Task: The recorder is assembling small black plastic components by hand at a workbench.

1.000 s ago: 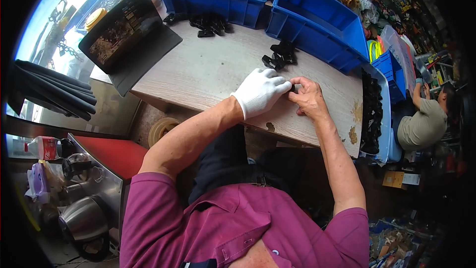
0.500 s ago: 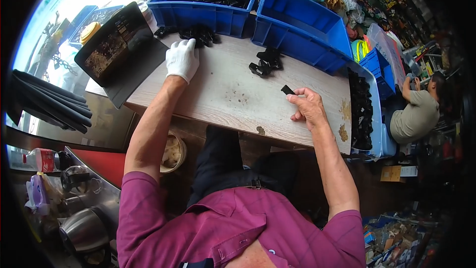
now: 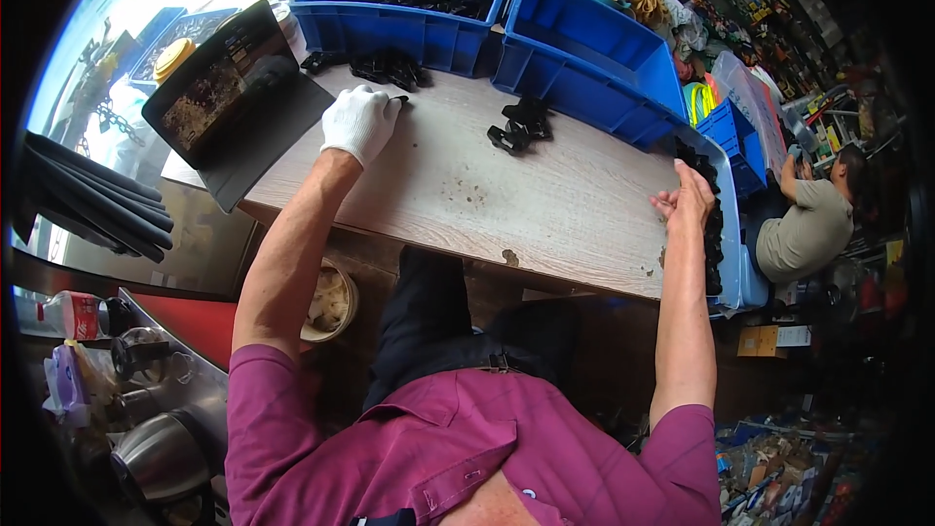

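Observation:
My left hand (image 3: 358,124), in a white knitted glove, is closed over the table's left part. A small black part (image 3: 401,98) pokes out at its fingertips. Just beyond lies a pile of black plastic parts (image 3: 388,68). My bare right hand (image 3: 688,197) is at the table's right edge, fingers apart, with no part visible in it. Beside it stands a light-blue tray (image 3: 732,219) filled with rows of black parts (image 3: 714,244), some of them hidden by the hand. A smaller group of black parts (image 3: 521,125) rests mid-table.
A blue bin (image 3: 390,29) of black parts and another blue bin (image 3: 575,68) stand along the table's far edge. A tablet (image 3: 229,88) leans at the left. A bucket (image 3: 336,302) is below the table. Another person (image 3: 808,224) sits at the right.
My right hand has moved right to the tray, and the black part it held no longer shows. My left hand has drawn slightly back from the pile with a small black part at its fingertips.

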Action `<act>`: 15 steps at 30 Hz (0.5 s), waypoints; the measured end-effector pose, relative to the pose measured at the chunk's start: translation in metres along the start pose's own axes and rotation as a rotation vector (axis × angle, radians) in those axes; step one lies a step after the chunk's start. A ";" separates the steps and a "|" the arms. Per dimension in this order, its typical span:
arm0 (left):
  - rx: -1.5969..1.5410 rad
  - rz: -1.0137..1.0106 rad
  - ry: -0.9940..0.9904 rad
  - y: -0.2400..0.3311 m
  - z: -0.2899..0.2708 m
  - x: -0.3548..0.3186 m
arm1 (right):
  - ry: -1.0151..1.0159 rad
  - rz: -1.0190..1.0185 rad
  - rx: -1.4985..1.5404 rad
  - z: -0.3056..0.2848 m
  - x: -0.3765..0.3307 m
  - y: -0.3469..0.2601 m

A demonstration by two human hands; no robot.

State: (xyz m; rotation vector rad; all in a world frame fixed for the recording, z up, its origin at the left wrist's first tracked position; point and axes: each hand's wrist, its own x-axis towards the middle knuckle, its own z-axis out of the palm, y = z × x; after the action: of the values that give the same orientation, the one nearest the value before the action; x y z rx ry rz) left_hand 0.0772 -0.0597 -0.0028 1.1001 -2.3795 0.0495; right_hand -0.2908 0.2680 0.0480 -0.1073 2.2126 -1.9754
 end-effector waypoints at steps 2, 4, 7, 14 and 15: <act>0.025 -0.012 -0.080 0.000 -0.004 0.010 | -0.231 0.015 -0.032 0.018 -0.022 0.009; -0.024 -0.083 -0.227 -0.002 -0.006 0.017 | -0.403 0.080 -0.107 0.039 -0.045 0.012; -0.247 -0.105 0.052 -0.004 0.004 0.008 | -0.610 0.069 -0.114 0.071 -0.077 0.016; -0.097 -0.005 0.173 0.008 0.020 -0.010 | -0.720 -0.019 -0.276 0.123 -0.114 0.019; -0.099 -0.005 0.171 0.007 0.022 -0.009 | -0.719 -0.017 -0.277 0.129 -0.117 0.019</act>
State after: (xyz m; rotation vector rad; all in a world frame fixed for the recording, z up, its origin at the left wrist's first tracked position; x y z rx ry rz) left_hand 0.0676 -0.0535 -0.0247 1.0142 -2.2032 0.0229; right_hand -0.1517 0.1640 0.0251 -0.7423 1.9538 -1.3128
